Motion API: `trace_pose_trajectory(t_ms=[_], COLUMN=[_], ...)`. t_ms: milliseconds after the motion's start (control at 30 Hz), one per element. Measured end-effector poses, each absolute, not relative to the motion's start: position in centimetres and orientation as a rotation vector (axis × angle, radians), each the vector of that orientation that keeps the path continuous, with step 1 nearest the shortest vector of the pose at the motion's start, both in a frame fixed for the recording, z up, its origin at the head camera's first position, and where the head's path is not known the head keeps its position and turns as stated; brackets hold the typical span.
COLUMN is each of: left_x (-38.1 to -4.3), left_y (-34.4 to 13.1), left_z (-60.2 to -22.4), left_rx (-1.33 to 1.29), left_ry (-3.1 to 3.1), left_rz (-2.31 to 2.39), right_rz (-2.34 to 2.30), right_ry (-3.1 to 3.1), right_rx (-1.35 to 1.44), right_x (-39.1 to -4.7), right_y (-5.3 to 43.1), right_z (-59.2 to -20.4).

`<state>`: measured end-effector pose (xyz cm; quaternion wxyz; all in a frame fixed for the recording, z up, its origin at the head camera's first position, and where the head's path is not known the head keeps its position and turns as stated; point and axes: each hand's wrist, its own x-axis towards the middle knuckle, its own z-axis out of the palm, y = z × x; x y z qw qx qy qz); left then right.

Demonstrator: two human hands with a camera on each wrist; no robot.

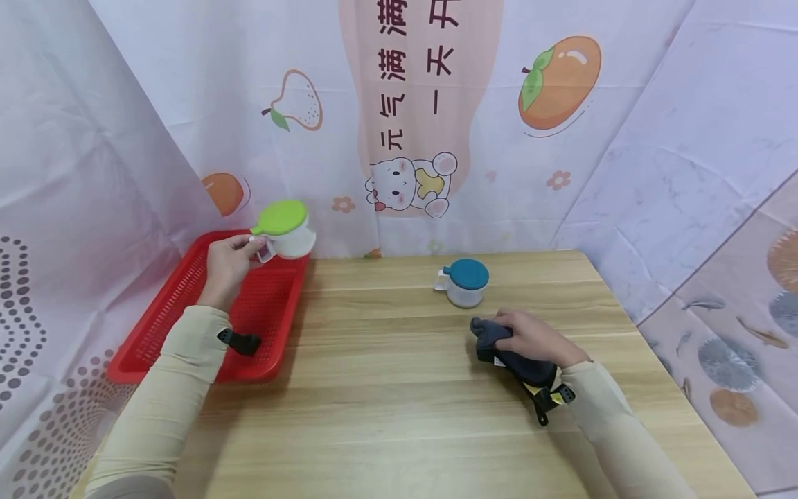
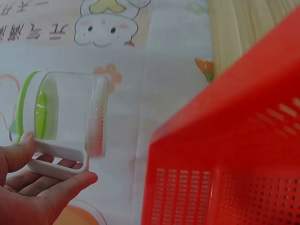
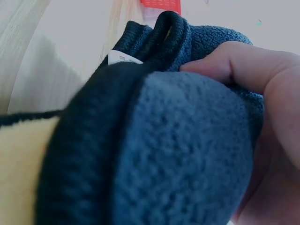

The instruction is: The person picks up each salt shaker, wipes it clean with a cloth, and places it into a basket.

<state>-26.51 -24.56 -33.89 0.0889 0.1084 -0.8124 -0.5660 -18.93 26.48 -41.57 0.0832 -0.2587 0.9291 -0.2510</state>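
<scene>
Grips thick, fuzzy dark blue-grey cloth [image 3: 187, 145] from the right side with right hand [image 3: 281, 117]. Shows white tag [image 3: 123, 57] by upper folds, blurry pale yellow patch [image 3: 21, 164] at lower left. Includes wood table [image 3: 18, 35] upper left, bit of red basket [image 3: 161, 4] at top edge.

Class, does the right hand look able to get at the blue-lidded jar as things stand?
Probably not straight away: the right hand grips a dark cloth, which it would likely need to put down first. Otherwise the blue-lidded jar stands close by on the table, seemingly unobstructed.
</scene>
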Motion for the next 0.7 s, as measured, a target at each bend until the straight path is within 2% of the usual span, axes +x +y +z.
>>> trace_pose_trajectory(t_ms=[433, 700], left_x=[-27.4, -27.7], left_y=[-27.9, -29.5], left_z=[-35.5, -36.9], left_rx=[0.508, 0.579], left_ry=[-2.442, -2.413], left_rz=[-1.649, -1.675], right_rz=[-0.730, -0.738], right_ry=[2.801, 2.824], right_rx=[-0.671, -0.725], right_x=[-18.9, -18.5], right_y=[26.5, 26.7], right_z=[-41.2, -41.4])
